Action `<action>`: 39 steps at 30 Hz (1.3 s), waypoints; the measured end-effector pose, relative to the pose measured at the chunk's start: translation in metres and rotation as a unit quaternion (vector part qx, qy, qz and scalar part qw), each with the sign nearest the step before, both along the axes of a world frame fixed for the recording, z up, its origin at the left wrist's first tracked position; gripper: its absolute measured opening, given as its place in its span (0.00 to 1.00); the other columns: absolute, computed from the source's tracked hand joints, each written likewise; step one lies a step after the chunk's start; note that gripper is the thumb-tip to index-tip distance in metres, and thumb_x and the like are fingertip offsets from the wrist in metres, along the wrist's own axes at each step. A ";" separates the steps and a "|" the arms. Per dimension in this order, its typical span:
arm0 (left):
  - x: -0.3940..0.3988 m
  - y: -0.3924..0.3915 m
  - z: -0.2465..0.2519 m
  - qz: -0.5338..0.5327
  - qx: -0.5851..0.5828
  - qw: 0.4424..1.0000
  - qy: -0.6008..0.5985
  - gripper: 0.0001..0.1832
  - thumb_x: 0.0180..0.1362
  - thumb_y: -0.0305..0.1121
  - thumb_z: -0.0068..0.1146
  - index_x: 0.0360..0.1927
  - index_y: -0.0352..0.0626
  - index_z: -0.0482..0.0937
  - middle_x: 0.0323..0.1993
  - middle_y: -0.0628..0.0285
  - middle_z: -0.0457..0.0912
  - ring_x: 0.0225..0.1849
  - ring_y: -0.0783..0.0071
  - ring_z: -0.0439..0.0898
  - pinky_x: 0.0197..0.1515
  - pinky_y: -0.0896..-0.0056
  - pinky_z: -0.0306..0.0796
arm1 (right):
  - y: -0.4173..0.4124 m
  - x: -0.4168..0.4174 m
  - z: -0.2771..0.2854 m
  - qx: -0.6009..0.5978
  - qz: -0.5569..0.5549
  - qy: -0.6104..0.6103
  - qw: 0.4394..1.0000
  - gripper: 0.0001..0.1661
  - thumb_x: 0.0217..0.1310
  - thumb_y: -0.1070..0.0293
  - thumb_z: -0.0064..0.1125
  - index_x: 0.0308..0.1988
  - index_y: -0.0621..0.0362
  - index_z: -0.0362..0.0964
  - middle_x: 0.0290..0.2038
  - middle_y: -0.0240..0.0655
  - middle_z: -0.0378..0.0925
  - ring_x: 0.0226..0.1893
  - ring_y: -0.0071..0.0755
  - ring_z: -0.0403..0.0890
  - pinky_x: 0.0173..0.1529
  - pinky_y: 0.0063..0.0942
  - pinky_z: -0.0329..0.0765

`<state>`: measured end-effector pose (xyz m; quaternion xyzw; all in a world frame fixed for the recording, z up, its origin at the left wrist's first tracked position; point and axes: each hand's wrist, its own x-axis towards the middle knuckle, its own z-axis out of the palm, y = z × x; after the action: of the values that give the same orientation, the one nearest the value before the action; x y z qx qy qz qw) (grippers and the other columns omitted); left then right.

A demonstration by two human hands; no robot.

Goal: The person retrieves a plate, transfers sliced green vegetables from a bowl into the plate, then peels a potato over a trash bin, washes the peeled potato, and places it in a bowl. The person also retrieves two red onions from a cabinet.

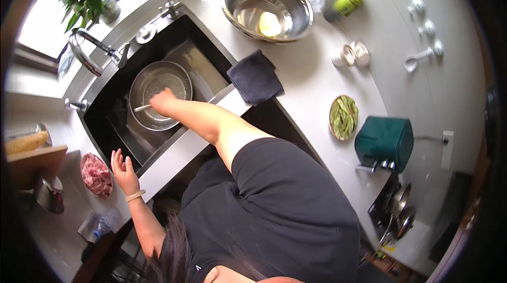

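Note:
A round metal pan (174,71) with a wet, shiny inside sits in the dark sink (126,140). My right hand (162,102) is over the pan, its fingers closed around a short, pale, handle-like thing (142,107). The other end of that thing is hidden by the hand. My left hand (125,172), with a pale bangle at the wrist, is raised beside the sink's near left corner. Its fingers are apart and nothing is in them. Close to it lies a plate of raw meat pieces (96,175).
A curved chrome faucet (85,53) rises behind the sink. A dark folded cloth (256,78) lies at its right edge. Farther right are a large steel bowl (245,9), a plate of green beans (344,117) and a green knife block-like appliance (384,142). A plastic bottle (106,221) lies lower left.

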<state>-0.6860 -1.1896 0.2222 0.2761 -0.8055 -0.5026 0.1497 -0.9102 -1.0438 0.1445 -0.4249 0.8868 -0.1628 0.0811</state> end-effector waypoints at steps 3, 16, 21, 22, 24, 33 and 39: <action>0.006 -0.025 0.011 -0.054 -0.018 0.998 0.016 0.20 0.58 0.30 0.50 0.55 0.39 0.68 0.61 0.60 0.61 0.58 0.63 0.66 0.57 0.66 0.62 | 0.024 0.035 0.041 -0.080 -0.106 -0.056 0.990 0.10 0.53 0.64 0.53 0.38 0.50 0.69 0.37 0.33 0.72 0.39 0.39 0.75 0.37 0.38 0.75; -0.042 0.014 0.003 -0.136 0.001 0.989 0.061 0.26 0.59 0.29 0.48 0.60 0.36 0.58 0.57 0.58 0.67 0.56 0.64 0.68 0.57 0.69 0.62 | 0.489 0.051 0.200 -0.274 -0.646 0.245 0.669 0.21 0.51 0.49 0.57 0.37 0.54 0.70 0.26 0.39 0.78 0.29 0.46 0.79 0.34 0.40 0.72; -0.059 0.046 -0.006 -0.122 -0.019 0.991 0.040 0.21 0.59 0.29 0.48 0.56 0.36 0.65 0.61 0.58 0.60 0.56 0.62 0.67 0.56 0.67 0.63 | 0.632 0.021 0.260 -0.163 -0.751 0.305 0.563 0.20 0.52 0.48 0.55 0.32 0.54 0.69 0.27 0.37 0.78 0.31 0.45 0.78 0.35 0.40 0.71; -0.062 0.052 -0.005 -0.116 -0.022 0.993 0.032 0.21 0.59 0.29 0.48 0.56 0.36 0.65 0.61 0.58 0.60 0.56 0.62 0.67 0.56 0.67 0.63 | 0.648 0.010 0.269 -0.155 -0.757 0.305 0.557 0.20 0.53 0.48 0.55 0.33 0.54 0.69 0.28 0.36 0.78 0.31 0.45 0.78 0.35 0.40 0.72; -0.073 0.070 -0.001 -0.109 -0.034 0.993 0.016 0.21 0.59 0.29 0.48 0.56 0.36 0.65 0.61 0.59 0.60 0.56 0.62 0.67 0.56 0.67 0.63 | 0.671 -0.016 0.285 -0.130 -0.765 0.298 0.556 0.20 0.53 0.48 0.54 0.34 0.53 0.69 0.29 0.34 0.78 0.32 0.43 0.78 0.35 0.39 0.72; -0.099 0.136 0.018 -0.099 -0.031 0.995 0.001 0.24 0.59 0.29 0.48 0.58 0.36 0.62 0.60 0.59 0.61 0.56 0.61 0.67 0.55 0.67 0.63 | 0.738 -0.117 0.309 -0.015 -0.755 0.298 0.584 0.20 0.55 0.47 0.52 0.38 0.50 0.69 0.36 0.33 0.77 0.38 0.41 0.78 0.36 0.39 0.73; -0.100 0.149 0.023 -0.097 -0.065 0.993 -0.025 0.23 0.59 0.29 0.49 0.58 0.37 0.62 0.61 0.59 0.60 0.55 0.61 0.68 0.54 0.67 0.64 | 0.763 -0.140 0.304 0.028 -0.734 0.345 0.584 0.20 0.54 0.45 0.52 0.37 0.49 0.69 0.36 0.33 0.75 0.38 0.43 0.77 0.36 0.42 0.74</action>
<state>-0.7864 -1.0404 0.2452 0.1991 -0.8631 -0.4537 0.0977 -1.0504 -0.2808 0.4483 0.3491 0.8624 0.0170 -0.3661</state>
